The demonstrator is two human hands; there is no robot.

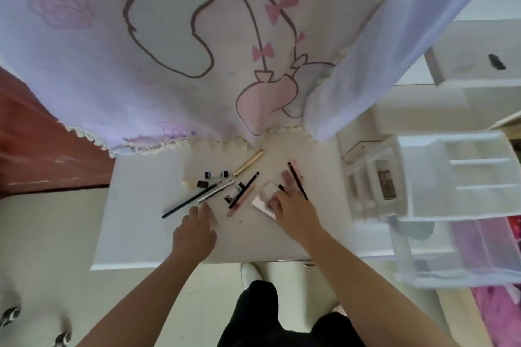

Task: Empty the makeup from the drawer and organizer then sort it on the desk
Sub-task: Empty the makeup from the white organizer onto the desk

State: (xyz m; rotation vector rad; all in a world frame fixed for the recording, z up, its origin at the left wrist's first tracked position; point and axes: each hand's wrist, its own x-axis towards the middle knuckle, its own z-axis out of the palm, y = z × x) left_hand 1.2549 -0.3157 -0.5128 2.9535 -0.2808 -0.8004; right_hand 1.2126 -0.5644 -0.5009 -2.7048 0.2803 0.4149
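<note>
Makeup: lies in a loose scatter on the middle of the white desk, not yet grouped.
Left hand: open, fingers stretched forward, tips just beside the silver pen; it holds nothing I can make out.
Right hand: lies on the clear case, thumb at its near edge, fingers reaching past it by a thin black liner; I cannot tell whether it pinches the case or only presses it.
Case: likely light, hard and slick, and it may crack if dropped; best taken by its two opposite edges.
Pencils: the long black pencil and the silver pen lie side by side, touching; they look thin, stiff and prone to roll, so pinch them mid-shaft.
Crossed pair: a black pen lies over a pink stick; lift the top one first.
Gold tube: round and smooth, at the far edge near the cloth hem; likely to roll.
Small bottles: short and light, lying on their sides, close to the pencil tips.
Organizer: stands at the desk's right end; a palette-like item shows in one front slot.
Drawer: open, upper right, with one dark item inside.
In the way: the hanging cartoon cloth drapes onto the desk's far edge, and the organizer takes up the right end, leaving the left part for sorting.
</note>
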